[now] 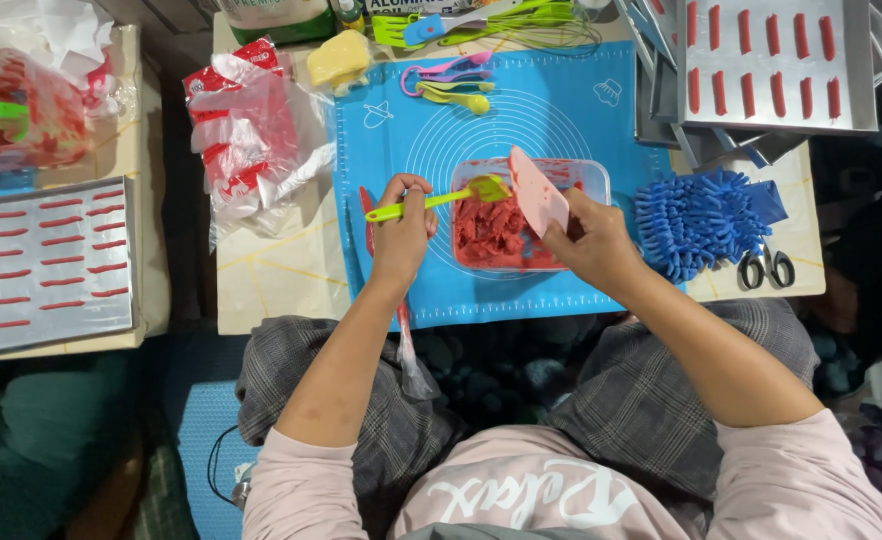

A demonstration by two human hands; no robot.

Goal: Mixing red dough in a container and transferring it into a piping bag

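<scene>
My left hand [402, 232] grips the handle of a lime-green spatula [439, 198], its head resting over red dough in a clear rectangular tub [589, 176]. My right hand [591, 240] holds a pink scraper [538, 190] upright at the tub's right side, its edge close to the spatula head. The red dough [491, 232] fills the tub's lower left part. The tub stands on a blue baking mat [561, 110] on a low table. A piping bag [403, 335] with red filling lies under my left wrist.
A grey tray [46, 340] with rows of red strips lies at left; another such tray [856, 70] is at top right. Crumpled red-and-clear bags [251, 130], coloured measuring spoons [451, 80], a blue chenille mitt [701, 220] and scissors [766, 268] surround the mat.
</scene>
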